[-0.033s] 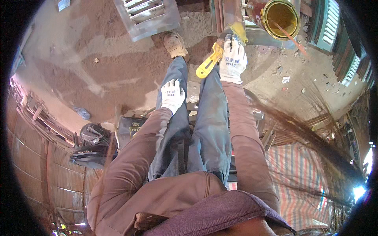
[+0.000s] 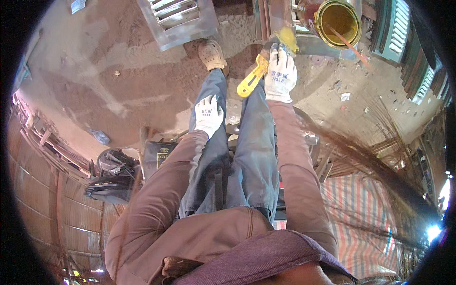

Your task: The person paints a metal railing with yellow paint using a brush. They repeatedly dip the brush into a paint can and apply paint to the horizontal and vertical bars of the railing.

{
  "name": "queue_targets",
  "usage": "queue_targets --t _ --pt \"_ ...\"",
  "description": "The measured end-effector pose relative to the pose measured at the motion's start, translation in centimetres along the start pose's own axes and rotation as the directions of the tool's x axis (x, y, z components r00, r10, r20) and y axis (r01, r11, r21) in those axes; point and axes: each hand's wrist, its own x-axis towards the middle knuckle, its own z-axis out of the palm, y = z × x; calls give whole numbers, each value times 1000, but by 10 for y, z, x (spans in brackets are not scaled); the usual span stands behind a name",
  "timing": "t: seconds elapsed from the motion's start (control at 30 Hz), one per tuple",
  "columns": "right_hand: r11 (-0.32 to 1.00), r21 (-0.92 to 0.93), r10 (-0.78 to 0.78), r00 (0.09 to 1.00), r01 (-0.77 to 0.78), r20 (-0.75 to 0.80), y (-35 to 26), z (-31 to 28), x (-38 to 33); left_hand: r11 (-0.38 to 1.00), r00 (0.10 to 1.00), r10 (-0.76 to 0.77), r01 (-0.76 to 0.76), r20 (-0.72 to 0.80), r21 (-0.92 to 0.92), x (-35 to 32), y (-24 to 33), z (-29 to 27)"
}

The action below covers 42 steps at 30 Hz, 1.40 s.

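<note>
My right hand (image 2: pixel 282 73), in a white glove, is closed on what looks like a yellow-handled scraper (image 2: pixel 253 80). Its slotted handle sticks out to the lower left, above my right leg. Soft yellow paste (image 2: pixel 288 39) shows by the fingertips; the fingers hide how the blade meets it. My left hand (image 2: pixel 208 115), gloved too, lies on my left knee with its fingers extended and nothing in it. Right of the paste stands an open can (image 2: pixel 354 13), yellow inside, with a reddish stick (image 2: pixel 352 47) leaning out of it.
Grey louvered panels (image 2: pixel 173 35) lie ahead on the dirt floor (image 2: pixel 116 57); more green slatted panels (image 2: pixel 398 33) stack at the far right. Thin rods (image 2: pixel 361 147) cross the right side above a striped sheet (image 2: pixel 358 209). Dark equipment (image 2: pixel 114 173) sits at my left.
My right hand and the scraper have shifted very slightly toward me. The left hand stays on the knee.
</note>
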Motion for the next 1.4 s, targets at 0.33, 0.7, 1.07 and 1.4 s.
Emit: queue_targets --t 0.33,0.7,1.07,1.4 --pt "931 363 106 983 -44 -151 41 -8 -43 999 998 -26 27 -55 31 17 -3 -4" --pt "921 379 -124 990 89 67 16 2 -53 998 998 -68 68 4 0 19 4 -3" --pt "972 99 -186 958 211 -217 74 -8 28 998 998 -55 54 -41 -10 10 1 5" --pt "922 92 -380 924 375 38 86 -4 10 997 997 -76 76 17 -22 9 6 13"
